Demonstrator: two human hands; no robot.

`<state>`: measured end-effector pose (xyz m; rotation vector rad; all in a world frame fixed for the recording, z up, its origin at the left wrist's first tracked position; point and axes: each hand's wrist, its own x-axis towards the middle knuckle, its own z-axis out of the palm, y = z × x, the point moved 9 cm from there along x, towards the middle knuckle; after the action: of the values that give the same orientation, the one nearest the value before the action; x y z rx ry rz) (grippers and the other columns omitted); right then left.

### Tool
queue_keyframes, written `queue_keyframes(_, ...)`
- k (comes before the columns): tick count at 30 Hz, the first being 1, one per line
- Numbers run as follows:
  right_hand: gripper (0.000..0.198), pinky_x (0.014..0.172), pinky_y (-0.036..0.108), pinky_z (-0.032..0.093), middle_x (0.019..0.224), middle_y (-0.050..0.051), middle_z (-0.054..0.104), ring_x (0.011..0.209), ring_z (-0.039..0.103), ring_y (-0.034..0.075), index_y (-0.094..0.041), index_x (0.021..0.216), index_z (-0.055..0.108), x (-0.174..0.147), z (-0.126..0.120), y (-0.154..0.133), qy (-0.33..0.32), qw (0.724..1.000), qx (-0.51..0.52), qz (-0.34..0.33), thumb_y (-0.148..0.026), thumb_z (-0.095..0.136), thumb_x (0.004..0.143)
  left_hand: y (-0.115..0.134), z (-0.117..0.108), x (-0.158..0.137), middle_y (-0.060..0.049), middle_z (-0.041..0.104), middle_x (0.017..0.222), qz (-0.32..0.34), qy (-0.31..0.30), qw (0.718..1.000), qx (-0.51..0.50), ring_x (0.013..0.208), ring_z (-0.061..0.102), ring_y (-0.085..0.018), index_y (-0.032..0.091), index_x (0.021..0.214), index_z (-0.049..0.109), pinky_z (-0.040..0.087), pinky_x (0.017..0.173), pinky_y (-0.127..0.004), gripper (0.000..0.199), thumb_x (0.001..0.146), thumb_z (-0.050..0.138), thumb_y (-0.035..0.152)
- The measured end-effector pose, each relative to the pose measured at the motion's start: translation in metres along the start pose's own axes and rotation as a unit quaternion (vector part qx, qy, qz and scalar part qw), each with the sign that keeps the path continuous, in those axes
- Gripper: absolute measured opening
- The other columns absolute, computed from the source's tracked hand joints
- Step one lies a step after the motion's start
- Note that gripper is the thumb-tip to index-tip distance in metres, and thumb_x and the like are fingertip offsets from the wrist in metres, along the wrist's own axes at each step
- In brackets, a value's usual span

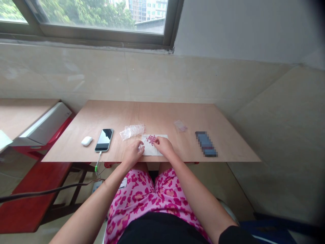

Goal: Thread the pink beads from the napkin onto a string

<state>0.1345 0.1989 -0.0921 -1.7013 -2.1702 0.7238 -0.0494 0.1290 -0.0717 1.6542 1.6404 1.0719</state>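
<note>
I am watching the right hand (pixel 164 145) pinching narrowly at small round pink beads (pixel 151 138) heaped on a flat white sheet (pixel 152 149) near the wooden table (pixel 228 142)'s front edge. The left hand (pixel 132 152) is gripping a crinkled clear bag (pixel 140 147). Risk, in my judgement: smooth beads rolling off the sheet if nudged.

No text, label, brand or number can be read on anything in view.

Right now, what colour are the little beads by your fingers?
Dark pink beads, lying on white paper; the head view shows them.
</note>
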Motion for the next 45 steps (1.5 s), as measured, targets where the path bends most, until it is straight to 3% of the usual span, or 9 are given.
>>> queue_keyframes(5, 0.008, 0.074, 0.024, 0.045, 0.088, 0.004, 0.077, 0.082, 0.069, 0.018, -0.019, 0.089, 0.073, -0.004, -0.004, -0.005, 0.025, 0.995, 0.1, -0.007, -0.025, 0.067, 0.09, 0.0, -0.003, 0.001, -0.004, 0.069, 0.087, 0.007, 0.009, 1.0, -0.027, 0.082, 0.063, -0.026, 0.024, 0.092, 0.069, 0.044, 0.079, -0.035, 0.01, 0.082, 0.07, 0.025)
queue_keyframes(10, 0.018, 0.071, 0.025, 0.05, 0.09, 0.003, 0.076, 0.076, 0.066, 0.016, -0.019, 0.095, 0.072, -0.021, -0.011, -0.047, 0.03, 0.953, 0.283, -0.105, -0.033, 0.062, 0.094, 0.001, 0.002, 0.001, -0.003, 0.067, 0.086, 0.029, -0.007, 0.999, 0.017, 0.079, 0.061, -0.024, 0.022, 0.096, 0.066, 0.045, 0.076, -0.035, 0.011, 0.089, 0.065, 0.031)
queue_keyframes(15, 0.012, 0.069, 0.027, 0.048, 0.085, 0.002, 0.075, 0.069, 0.063, 0.015, -0.02, 0.094, 0.077, -0.036, -0.02, -0.081, 0.007, 0.95, 0.257, -0.176, -0.027, 0.067, 0.091, 0.01, 0.008, -0.001, -0.006, 0.071, 0.1, 0.069, -0.041, 0.996, 0.048, 0.089, 0.066, -0.025, 0.021, 0.11, 0.066, 0.05, 0.081, -0.037, 0.02, 0.098, 0.056, 0.034)
queue_keyframes(24, 0.022, 0.068, 0.027, 0.047, 0.088, 0.004, 0.076, 0.071, 0.063, 0.016, -0.018, 0.094, 0.076, -0.041, -0.043, -0.039, -0.004, 0.952, 0.285, -0.114, -0.035, 0.063, 0.095, 0.041, 0.008, -0.008, -0.007, 0.072, 0.121, 0.108, -0.062, 0.992, -0.006, 0.113, 0.067, -0.026, 0.024, 0.122, 0.068, 0.051, 0.1, -0.04, 0.026, 0.104, 0.054, 0.036)
queue_keyframes(31, 0.024, 0.061, 0.025, 0.045, 0.086, 0.003, 0.073, 0.067, 0.059, 0.014, -0.019, 0.104, 0.077, -0.065, -0.052, -0.038, -0.055, 0.942, 0.305, -0.126, -0.038, 0.066, 0.094, 0.066, 0.019, -0.022, -0.006, 0.076, 0.096, 0.082, -0.152, 0.982, -0.081, 0.095, 0.071, -0.024, 0.02, 0.106, 0.074, 0.055, 0.088, -0.036, 0.04, 0.108, 0.044, 0.046)
queue_keyframes(36, 0.032, 0.051, 0.023, 0.039, 0.074, 0.001, 0.067, 0.059, 0.054, 0.012, -0.018, 0.108, 0.074, -0.081, -0.039, -0.036, -0.146, 0.885, 0.432, -0.093, -0.046, 0.069, 0.092, 0.089, 0.032, -0.037, -0.006, 0.076, 0.087, 0.048, -0.252, 0.95, -0.179, 0.09, 0.07, -0.022, 0.019, 0.09, 0.076, 0.053, 0.093, -0.035, 0.055, 0.111, 0.033, 0.047)
queue_keyframes(39, 0.032, 0.052, 0.023, 0.04, 0.068, -0.002, 0.062, 0.058, 0.053, 0.011, -0.018, 0.098, 0.073, -0.082, -0.031, -0.032, -0.174, 0.857, 0.478, -0.08, -0.048, 0.074, 0.088, 0.093, 0.041, -0.043, -0.006, 0.075, 0.083, 0.038, -0.29, 0.937, -0.19, 0.083, 0.07, -0.02, 0.018, 0.086, 0.075, 0.054, 0.089, -0.035, 0.058, 0.111, 0.031, 0.048)
queue_keyframes(42, 0.032, 0.06, 0.024, 0.047, 0.074, 0.0, 0.066, 0.065, 0.059, 0.013, -0.018, 0.091, 0.07, -0.08, -0.029, -0.028, -0.177, 0.852, 0.486, -0.085, -0.049, 0.075, 0.087, 0.088, 0.048, -0.044, -0.006, 0.072, 0.078, 0.04, -0.291, 0.941, -0.168, 0.075, 0.066, -0.019, 0.017, 0.077, 0.071, 0.053, 0.08, -0.032, 0.057, 0.11, 0.037, 0.05)
queue_keyframes(45, 0.032, 0.06, 0.024, 0.047, 0.078, 0.001, 0.067, 0.065, 0.06, 0.013, -0.018, 0.092, 0.071, -0.077, -0.032, -0.023, -0.155, 0.875, 0.449, -0.093, -0.049, 0.075, 0.088, 0.077, 0.049, -0.037, -0.005, 0.07, 0.078, 0.042, -0.249, 0.958, -0.137, 0.073, 0.064, -0.018, 0.017, 0.084, 0.072, 0.052, 0.074, -0.03, 0.045, 0.106, 0.049, 0.049)
